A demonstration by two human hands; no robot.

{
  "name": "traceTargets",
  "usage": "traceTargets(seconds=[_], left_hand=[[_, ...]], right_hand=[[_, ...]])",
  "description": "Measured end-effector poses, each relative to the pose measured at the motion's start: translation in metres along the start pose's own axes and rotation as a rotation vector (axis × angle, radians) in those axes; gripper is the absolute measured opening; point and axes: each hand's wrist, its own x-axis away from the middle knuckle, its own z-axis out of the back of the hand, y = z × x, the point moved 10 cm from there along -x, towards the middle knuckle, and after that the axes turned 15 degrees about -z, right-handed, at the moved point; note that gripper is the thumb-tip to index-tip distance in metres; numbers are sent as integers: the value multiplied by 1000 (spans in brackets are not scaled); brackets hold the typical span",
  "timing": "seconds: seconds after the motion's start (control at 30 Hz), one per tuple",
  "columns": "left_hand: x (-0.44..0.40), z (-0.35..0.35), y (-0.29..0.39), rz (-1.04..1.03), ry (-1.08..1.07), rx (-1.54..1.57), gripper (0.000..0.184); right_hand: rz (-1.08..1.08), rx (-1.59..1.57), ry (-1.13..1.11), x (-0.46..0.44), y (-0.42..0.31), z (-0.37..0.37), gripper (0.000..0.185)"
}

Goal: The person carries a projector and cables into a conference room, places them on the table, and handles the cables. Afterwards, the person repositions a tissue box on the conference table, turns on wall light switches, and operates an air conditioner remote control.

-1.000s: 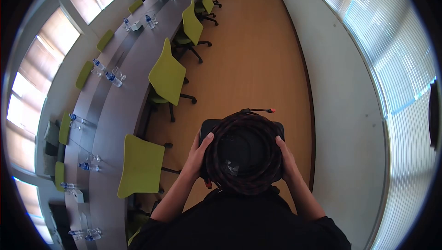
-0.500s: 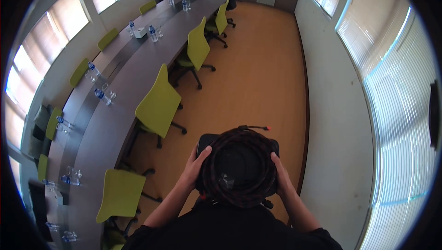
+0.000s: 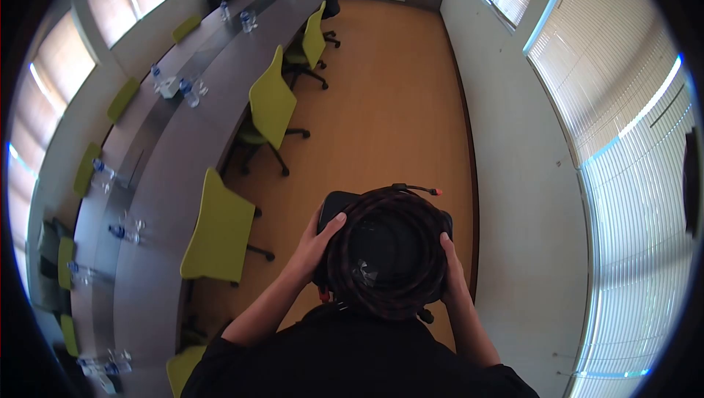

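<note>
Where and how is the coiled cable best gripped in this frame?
Likely across the left and right flanks of the coiled cable, from opposite sides: it is a round, stacked bundle, and its red-tipped end juts loose at the far edge.

**Open lane straight ahead**

We have a strip of floor (image 3: 381, 97), bounded by green chairs (image 3: 273, 108) on the left and the wall (image 3: 513, 141) on the right. Chair legs (image 3: 278, 158) jut into it. The black case (image 3: 336, 201) and the cable coil (image 3: 430, 240) on it block any straight crossing between our left grip (image 3: 315, 245) and right grip (image 3: 452, 260), a red-tipped end (image 3: 435, 192) sticking out forward. Bottles (image 3: 123, 234) dot the surface (image 3: 176, 167).
</note>
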Motion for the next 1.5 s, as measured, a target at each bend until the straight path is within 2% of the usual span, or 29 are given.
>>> traceTargets(seconds=[0.23,0.5,0.63,1.0,1.1,1.5], left_hand=[[-167,-29,5,5,-29,73,94],[-348,-73,30,-6,65,85,90],[-421,-91,42,-49,98,74,78],[-667,-92,51,-47,133,123,77],[-754,-89,52,-18,105,145,91],[-1032,-116,127,-17,-2,62,103]], right_hand=[[10,-4,4,-125,-106,-5,96],[-46,71,-9,-273,-264,-2,99],[-88,94,-46,-328,-331,-9,101],[-113,143,-25,-525,-487,-50,98],[-68,116,-51,-584,-538,-69,93],[8,-34,-39,-767,-706,-110,86]])
